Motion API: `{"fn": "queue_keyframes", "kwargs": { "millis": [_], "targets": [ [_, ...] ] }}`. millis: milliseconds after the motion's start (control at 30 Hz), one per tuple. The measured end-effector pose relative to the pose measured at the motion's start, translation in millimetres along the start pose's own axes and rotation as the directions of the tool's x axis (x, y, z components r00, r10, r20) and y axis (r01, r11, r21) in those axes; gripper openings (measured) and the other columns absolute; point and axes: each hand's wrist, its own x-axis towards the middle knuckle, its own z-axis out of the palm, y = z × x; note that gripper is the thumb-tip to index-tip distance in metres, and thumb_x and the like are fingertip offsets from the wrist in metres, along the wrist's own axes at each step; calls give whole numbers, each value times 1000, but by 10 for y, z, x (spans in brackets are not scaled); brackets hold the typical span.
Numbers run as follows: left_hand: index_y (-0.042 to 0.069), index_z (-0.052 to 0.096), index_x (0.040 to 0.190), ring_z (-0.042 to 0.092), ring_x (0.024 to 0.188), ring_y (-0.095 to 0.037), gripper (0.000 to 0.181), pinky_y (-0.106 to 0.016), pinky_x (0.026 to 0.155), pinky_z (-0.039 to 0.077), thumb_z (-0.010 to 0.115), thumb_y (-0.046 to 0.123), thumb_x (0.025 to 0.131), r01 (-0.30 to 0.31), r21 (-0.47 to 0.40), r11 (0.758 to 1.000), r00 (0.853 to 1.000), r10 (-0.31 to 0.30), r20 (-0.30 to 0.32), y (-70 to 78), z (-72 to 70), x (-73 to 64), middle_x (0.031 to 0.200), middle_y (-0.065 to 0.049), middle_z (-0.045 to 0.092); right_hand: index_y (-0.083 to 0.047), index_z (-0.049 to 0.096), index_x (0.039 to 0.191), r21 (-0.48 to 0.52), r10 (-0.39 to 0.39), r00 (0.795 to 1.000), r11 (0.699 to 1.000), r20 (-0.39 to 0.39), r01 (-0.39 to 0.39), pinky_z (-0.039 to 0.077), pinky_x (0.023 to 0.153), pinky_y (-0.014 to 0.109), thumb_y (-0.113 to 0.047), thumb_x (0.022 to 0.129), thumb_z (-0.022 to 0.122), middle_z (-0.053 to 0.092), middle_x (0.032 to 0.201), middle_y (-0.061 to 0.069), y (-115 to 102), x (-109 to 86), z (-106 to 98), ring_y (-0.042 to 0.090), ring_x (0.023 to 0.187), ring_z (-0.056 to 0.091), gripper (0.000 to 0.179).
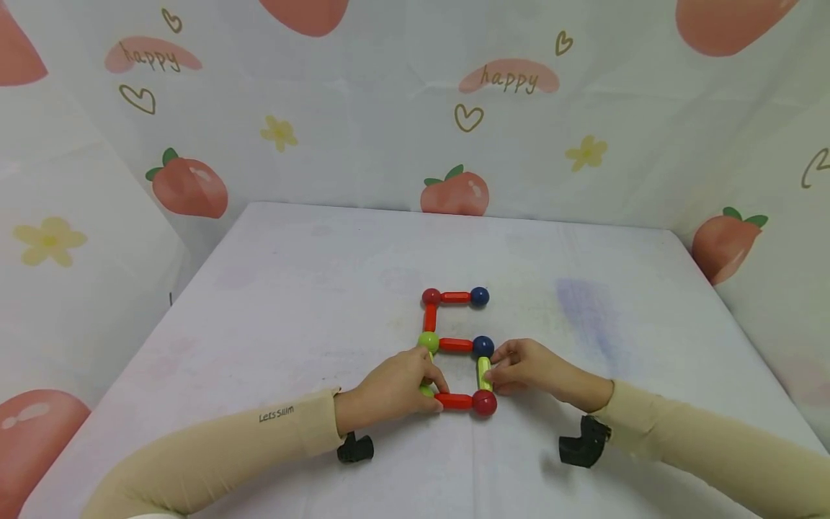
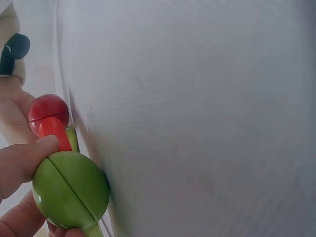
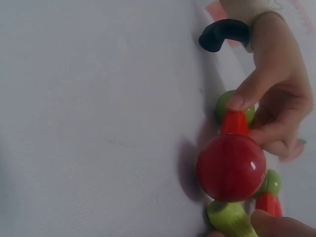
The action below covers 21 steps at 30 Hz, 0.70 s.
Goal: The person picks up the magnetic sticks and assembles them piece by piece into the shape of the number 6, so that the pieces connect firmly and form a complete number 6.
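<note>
A figure of rods and balls lies on the white table, its lower half a closed square. My left hand grips the near left corner: the thumb lies on the red rod and the fingers curl round the green ball. At the right side my right hand pinches the yellow-green rod, which stands between a dark blue ball and a red ball. The left side's yellow-green rod is mostly hidden by my left hand. Another green ball marks the square's far left corner.
Beyond the square, a red rod leads to a red ball, and another red rod joins that to a blue ball. Black wrist mounts hang under both sleeves. A fruit-printed cloth hangs behind the table.
</note>
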Motion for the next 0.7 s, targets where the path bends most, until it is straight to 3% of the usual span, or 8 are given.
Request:
{"fn": "queue_keyframes", "kwargs": {
  "millis": [333, 700],
  "targets": [
    [23, 73, 88, 47, 71, -8, 15, -18, 55, 37, 79, 24, 74, 0, 0, 1000, 1000, 0, -3, -8, 6, -2, 82, 4, 48, 0, 53, 101, -58, 54, 998, 997, -28, -56, 55, 65, 23, -20, 80, 73, 67, 84, 6, -67, 54, 27, 10, 64, 64, 36],
    [22, 74, 87, 47, 72, -9, 14, -19, 54, 37, 79, 23, 74, 8, 10, 1000, 1000, -8, -1, 11, 12, 6, 83, 4, 48, 1, 53, 101, -17, 80, 997, 997, 1, -80, 55, 63, 21, -19, 81, 71, 65, 85, 6, -103, 56, 0, 9, 63, 64, 33]
  ]
}}
